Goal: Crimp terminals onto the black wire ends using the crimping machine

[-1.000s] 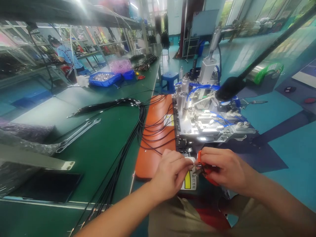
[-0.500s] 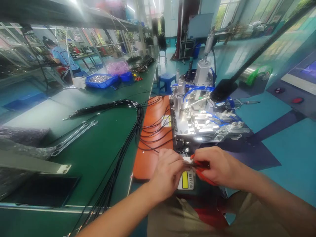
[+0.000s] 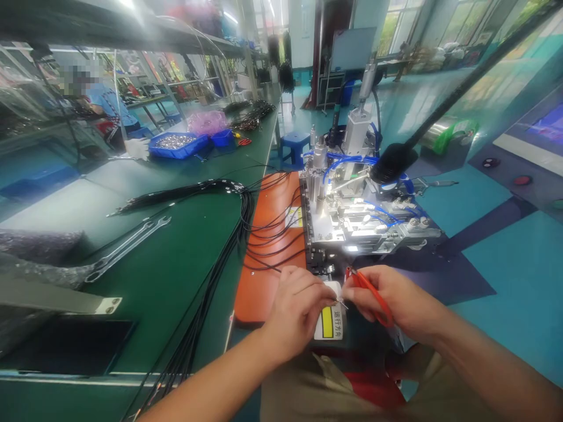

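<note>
My left hand (image 3: pixel 299 305) is closed in a pinch at the front end of the orange plate (image 3: pixel 275 281). From its fingertips pokes a thin, pale wire end (image 3: pixel 343 304), and a black cable (image 3: pixel 268 266) runs into the hand from across the plate. Red-handled pliers (image 3: pixel 376 296) lie in my right hand (image 3: pixel 391 287), which is closed around them; their jaws are largely hidden. Both hands are close together over a label with a yellow bar (image 3: pixel 328 322), the right fingertips just beside the wire end.
Ahead stands a metal fixture (image 3: pixel 360 223) with blue air tubes, under a black lamp (image 3: pixel 393 164). A black cable bundle (image 3: pixel 220 258) crosses the green bench (image 3: pixel 185 293), near two wrenches (image 3: pixel 132 246). Blue bins (image 3: pixel 178 146) stand farther back; a person (image 3: pixel 108 105) sits at left.
The pliers have come away from the wire at my left fingertips and turned in my right hand, handles now slanting up-left. The wire end is exposed. My left hand stays nearly in place.
</note>
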{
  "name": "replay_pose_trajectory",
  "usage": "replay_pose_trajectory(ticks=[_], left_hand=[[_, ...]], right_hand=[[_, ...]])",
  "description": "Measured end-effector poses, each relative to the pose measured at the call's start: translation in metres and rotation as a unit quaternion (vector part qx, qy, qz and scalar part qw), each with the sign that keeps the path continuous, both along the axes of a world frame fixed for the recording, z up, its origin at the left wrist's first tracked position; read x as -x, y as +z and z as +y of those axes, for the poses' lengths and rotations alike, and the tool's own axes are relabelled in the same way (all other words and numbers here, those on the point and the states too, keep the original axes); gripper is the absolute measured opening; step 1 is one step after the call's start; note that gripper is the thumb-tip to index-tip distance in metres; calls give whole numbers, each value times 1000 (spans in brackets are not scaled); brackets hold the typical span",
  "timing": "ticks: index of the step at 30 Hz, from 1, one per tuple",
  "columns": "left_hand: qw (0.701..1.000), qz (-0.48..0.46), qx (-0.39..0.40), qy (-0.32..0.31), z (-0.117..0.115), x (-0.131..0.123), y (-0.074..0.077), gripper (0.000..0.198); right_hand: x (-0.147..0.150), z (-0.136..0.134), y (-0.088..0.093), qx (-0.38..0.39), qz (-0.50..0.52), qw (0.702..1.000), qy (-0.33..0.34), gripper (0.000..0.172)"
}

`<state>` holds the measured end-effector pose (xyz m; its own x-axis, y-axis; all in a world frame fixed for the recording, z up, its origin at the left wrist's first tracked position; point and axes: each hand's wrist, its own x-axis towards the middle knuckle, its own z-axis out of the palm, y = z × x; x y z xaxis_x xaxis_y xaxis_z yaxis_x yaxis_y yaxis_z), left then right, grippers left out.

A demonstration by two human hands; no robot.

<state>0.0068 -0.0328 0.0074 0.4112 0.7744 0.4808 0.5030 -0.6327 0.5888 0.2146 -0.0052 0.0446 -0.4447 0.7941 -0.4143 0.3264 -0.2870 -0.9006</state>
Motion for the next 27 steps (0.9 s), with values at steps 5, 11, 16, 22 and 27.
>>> replay_pose_trajectory(ticks=[5, 11, 16, 22, 27], left_hand=[[1000, -15, 1, 1, 0, -1, 2, 18], [999, -37, -2, 8, 0, -2, -1, 16], [999, -37, 2, 3, 0, 0, -3, 17], [997, -62, 42, 10, -1, 2, -4, 17], [988, -96, 119, 11, 1, 4, -5, 18]], right_hand=[[-19, -6, -6, -12, -13, 999, -36, 26], [-20, -14, -3, -69, -34, 996, -35, 22], [-4, -13, -3, -112, -56, 992, 9, 17], [-1, -12, -9, -94, -18, 995, 28, 13], [9, -16, -20, -111, 47, 993, -10, 13]])
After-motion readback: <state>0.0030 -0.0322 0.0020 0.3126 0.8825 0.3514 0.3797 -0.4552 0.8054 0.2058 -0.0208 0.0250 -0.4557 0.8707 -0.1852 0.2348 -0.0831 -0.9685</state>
